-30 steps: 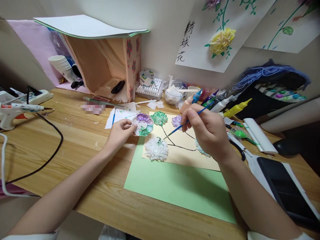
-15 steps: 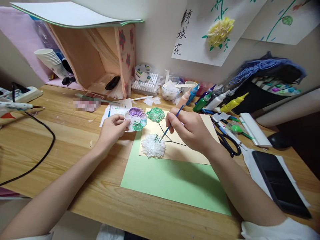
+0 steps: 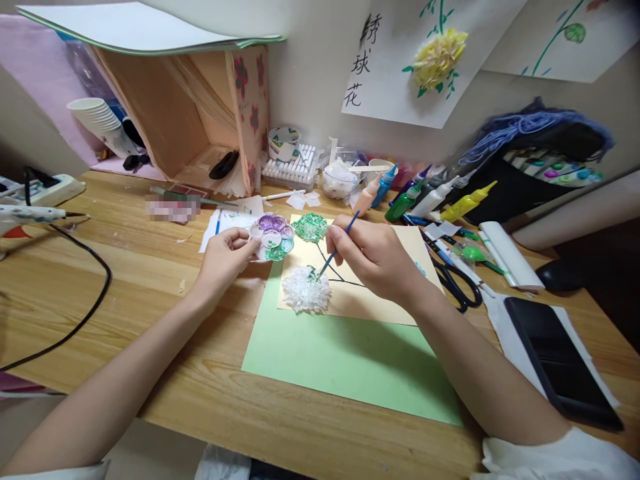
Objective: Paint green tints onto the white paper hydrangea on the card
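Note:
My left hand [image 3: 227, 257] pinches the edge of a flower-shaped paint palette [image 3: 271, 237] with purple and green paint in its wells. In my right hand [image 3: 373, 257] is a thin blue paintbrush [image 3: 340, 245], its tip touching the top of a white paper flower [image 3: 306, 293]. Some green paint shows on that flower near the brush tip. Above it sits a green-painted paper flower [image 3: 311, 228]. Both flowers lie on cream paper [image 3: 370, 310], with dark drawn stems running from them, partly hidden by my right hand. Green paper [image 3: 350, 367] is underneath.
Paint bottles [image 3: 400, 203] stand behind my right hand. Black scissors [image 3: 463, 287], a white roll [image 3: 510, 257] and a black phone [image 3: 563, 363] lie on the right. A cardboard box [image 3: 250, 120] is at the back; a black cable [image 3: 103, 293] curves across the left side.
My right hand has shifted slightly, and the brush tip has moved a little up and left on the white flower. My left hand still holds the palette in about the same place.

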A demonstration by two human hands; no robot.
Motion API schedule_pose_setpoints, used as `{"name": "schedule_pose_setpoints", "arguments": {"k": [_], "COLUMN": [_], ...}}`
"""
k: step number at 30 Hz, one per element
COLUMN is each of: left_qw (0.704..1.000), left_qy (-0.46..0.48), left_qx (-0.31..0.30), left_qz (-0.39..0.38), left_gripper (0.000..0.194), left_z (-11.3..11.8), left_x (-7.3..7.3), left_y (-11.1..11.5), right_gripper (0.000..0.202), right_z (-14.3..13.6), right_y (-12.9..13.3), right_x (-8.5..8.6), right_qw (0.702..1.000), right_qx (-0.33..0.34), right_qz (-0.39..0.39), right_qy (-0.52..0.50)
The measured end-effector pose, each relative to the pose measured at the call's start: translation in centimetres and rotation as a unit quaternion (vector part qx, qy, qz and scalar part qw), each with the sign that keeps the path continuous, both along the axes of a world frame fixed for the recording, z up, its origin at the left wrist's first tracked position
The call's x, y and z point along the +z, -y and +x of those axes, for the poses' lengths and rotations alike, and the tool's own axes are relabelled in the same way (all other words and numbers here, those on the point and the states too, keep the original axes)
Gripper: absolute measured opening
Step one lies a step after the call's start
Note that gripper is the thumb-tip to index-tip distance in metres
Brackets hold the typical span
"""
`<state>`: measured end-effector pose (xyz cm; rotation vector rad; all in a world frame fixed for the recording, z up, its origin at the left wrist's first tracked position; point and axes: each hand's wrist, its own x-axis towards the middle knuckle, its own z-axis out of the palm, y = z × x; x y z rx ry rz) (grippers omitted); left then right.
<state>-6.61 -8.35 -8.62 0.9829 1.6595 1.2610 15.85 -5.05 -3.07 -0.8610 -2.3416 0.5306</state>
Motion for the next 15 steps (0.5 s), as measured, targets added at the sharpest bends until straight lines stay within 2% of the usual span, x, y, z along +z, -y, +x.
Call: {"name": "schedule_pose_setpoints", "arguments": {"k": [15], "left_qw": [1.0], "left_qy": [-0.001], "left_qx": [0.002], "left_qz": [-0.002], "left_gripper": [0.025], "left_z": [0.05], "left_x": [-0.01], "left_y": [0.0], "right_gripper": [0.034], "right_z": [-0.23], "right_y": [0.09], "right_x": [-0.21], "right_qw": [0.999], "right_qx": [0.017], "right_qz": [0.01], "right_qy": [0.026]}}
